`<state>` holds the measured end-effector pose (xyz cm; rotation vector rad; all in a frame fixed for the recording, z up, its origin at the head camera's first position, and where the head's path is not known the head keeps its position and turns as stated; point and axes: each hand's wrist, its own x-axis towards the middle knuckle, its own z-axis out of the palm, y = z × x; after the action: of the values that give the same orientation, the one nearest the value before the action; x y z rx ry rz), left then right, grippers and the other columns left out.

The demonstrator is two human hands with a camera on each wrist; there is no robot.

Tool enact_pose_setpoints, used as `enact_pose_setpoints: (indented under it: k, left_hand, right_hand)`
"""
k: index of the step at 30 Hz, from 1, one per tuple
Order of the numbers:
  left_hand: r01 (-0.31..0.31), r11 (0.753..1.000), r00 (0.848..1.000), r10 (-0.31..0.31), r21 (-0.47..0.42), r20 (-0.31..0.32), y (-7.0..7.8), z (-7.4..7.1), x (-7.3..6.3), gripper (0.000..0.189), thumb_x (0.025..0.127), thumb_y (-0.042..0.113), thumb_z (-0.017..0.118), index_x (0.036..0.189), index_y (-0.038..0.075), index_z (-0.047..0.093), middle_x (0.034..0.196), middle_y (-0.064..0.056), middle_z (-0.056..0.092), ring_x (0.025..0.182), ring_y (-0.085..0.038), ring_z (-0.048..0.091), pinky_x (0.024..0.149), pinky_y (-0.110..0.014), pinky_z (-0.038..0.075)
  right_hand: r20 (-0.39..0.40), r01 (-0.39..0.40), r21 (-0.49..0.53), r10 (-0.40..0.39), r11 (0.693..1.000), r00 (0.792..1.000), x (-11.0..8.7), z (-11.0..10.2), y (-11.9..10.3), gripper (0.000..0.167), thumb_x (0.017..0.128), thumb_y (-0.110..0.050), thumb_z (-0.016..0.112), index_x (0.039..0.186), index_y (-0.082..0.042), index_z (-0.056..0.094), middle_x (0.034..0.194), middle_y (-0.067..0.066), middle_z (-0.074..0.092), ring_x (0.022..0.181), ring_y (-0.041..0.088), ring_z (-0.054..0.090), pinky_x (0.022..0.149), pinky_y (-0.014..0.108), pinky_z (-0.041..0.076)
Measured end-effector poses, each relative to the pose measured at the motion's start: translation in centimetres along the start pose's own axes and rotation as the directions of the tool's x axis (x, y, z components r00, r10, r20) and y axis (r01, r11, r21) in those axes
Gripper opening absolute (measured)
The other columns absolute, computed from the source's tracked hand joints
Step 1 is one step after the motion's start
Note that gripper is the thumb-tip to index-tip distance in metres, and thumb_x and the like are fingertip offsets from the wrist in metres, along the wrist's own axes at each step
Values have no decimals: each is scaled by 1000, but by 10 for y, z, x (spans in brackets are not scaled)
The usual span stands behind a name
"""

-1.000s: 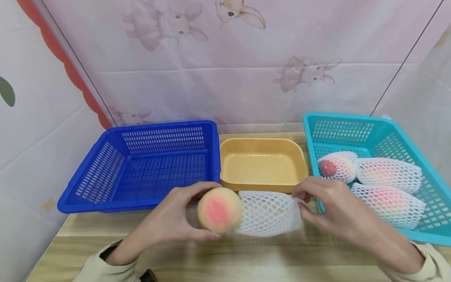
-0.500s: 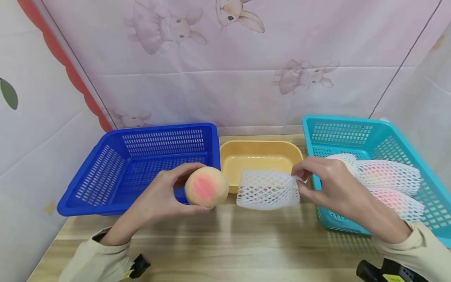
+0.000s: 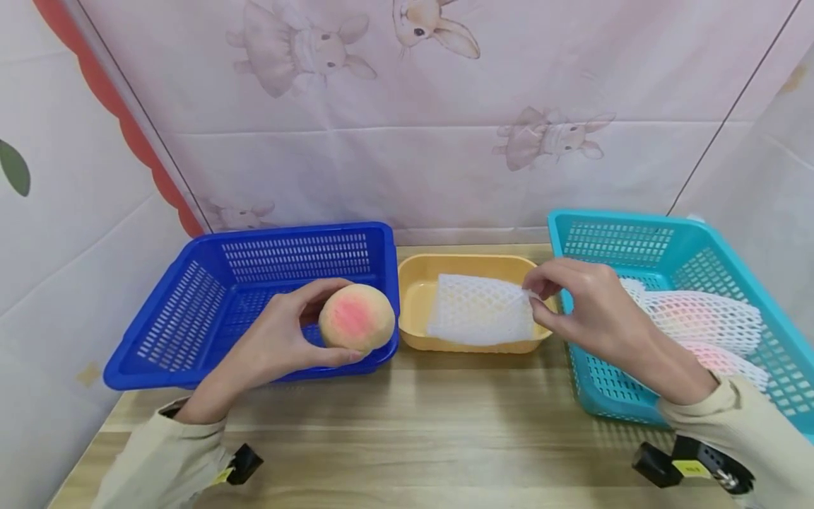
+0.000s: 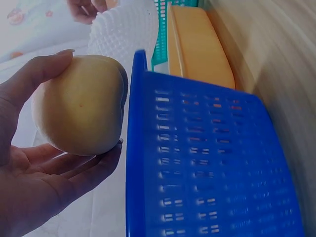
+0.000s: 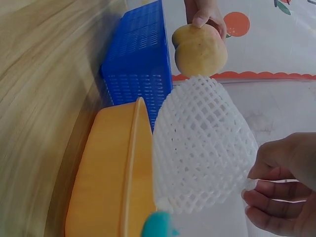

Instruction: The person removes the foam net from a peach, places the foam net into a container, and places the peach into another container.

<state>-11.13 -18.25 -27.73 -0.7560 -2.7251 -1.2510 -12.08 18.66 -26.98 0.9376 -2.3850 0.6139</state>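
A pale yellow peach with a pink blush (image 3: 356, 318) is gripped by my left hand (image 3: 280, 336), thumb below and fingers over the far side, above the right front corner of the blue basket (image 3: 254, 233). In the left wrist view the peach (image 4: 81, 106) is beside the basket's rim. My right hand (image 3: 591, 311) pinches one end of a white foam net sleeve (image 3: 480, 311), which hangs sideways over the yellow tub (image 3: 413, 332). Peach and sleeve are apart. The right wrist view shows the net sleeve (image 5: 202, 148) with no fruit inside.
At the right stands a turquoise basket (image 3: 594, 403) with several net-wrapped peaches (image 3: 706, 318), partly hidden by my right forearm. A fabric backdrop (image 3: 445, 177) rises behind the containers. Wooden tabletop (image 3: 407, 424) lies in front of them.
The peach has come away from the net sleeve and moved left and up toward the blue basket. The sleeve has risen from in front of the yellow tub to over it.
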Motion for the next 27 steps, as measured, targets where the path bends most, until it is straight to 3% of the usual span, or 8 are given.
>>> enact_pose_setpoints:
  k: [12, 27]
  left_hand:
    - [73, 993, 997, -71, 88, -25, -15, -6, 3, 73, 68, 30, 89, 129, 10, 55, 120, -10, 63, 103, -24, 64, 87, -43, 53]
    - [135, 980, 991, -132, 144, -34, -43, -9, 4, 73, 69, 30, 88, 129, 6, 54, 116, -14, 64, 97, -26, 63, 83, -46, 53]
  right_hand:
    - [-43, -42, -15, 41, 999, 998, 7, 14, 14, 22, 72, 9, 75, 89, -3, 68, 86, 6, 69, 72, 16, 65, 62, 35, 56]
    - [37, -82, -21, 83, 996, 996, 8, 28, 30, 20, 73, 10, 74, 88, -1, 68, 84, 9, 68, 71, 17, 66, 63, 36, 57]
